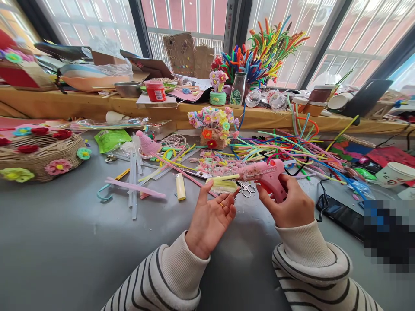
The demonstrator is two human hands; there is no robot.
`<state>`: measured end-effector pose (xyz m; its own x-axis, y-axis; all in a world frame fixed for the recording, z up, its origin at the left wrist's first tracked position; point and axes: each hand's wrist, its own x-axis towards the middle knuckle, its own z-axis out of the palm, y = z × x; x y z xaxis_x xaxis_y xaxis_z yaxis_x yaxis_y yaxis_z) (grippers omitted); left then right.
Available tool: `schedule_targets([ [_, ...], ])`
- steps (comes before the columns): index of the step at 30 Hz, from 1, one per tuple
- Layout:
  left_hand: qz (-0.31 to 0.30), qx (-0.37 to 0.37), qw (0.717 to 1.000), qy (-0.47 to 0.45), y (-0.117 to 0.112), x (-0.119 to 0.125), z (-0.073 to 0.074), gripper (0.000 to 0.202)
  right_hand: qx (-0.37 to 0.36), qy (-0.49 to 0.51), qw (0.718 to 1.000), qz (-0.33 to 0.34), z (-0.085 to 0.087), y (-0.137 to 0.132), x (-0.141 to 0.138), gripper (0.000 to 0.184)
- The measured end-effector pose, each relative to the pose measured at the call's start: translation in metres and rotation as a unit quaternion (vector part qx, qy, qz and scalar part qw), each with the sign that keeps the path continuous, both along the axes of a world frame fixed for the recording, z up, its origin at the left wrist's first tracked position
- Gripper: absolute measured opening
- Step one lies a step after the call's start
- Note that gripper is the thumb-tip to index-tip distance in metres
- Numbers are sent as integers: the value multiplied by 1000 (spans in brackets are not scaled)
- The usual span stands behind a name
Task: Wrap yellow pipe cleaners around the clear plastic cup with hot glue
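While I watch remotely through the head view, the only feed I have, the left hand (pixel 210 222) pinches a pale yellow bundle (pixel 223 185) between thumb and fingertips, the other fingers loosely curled. The right hand (pixel 293 203) is wrapped around the handle of a pink glue gun (pixel 274 179), fingers closed on the grip. The bundle sits low over the grey table (pixel 97 250), in front of the gun's nozzle; contact I cannot confirm.

Progress, my reading: the strips are already gathered into one piece, and gluing looks to be the step in hand. Whether any glue is laid I cannot tell. A yellow strip lies along the bundle's upper edge — fixed or loose, unclear. Any gluing not yet done is what I would log as left.

Materials: the bundle is narrow, made of parallel strips, apparently fuzzy. The gun is smooth, hard plastic. Nearby lie steel scissors (pixel 249 190), straight translucent glue sticks (pixel 134 190) and a soft pink strip (pixel 136 188). Farther back — a thin-stemmed heap of coloured pipe cleaners (pixel 275 149), and a coarse, rope-textured basket (pixel 65 153) bearing fluffy flowers.
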<state>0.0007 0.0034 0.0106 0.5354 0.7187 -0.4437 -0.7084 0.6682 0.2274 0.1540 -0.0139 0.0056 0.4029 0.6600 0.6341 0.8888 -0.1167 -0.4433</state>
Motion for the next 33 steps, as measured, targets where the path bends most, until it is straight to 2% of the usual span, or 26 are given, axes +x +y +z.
schedule_targets([
  [15,-2,-2,1000,-5,1,1,-1,51,1,-6,1000,-3,2,-2,0,44],
  [33,3,-12,1000,-3,0,0,3,51,-4,1,1000,-6,4,-4,2,41],
])
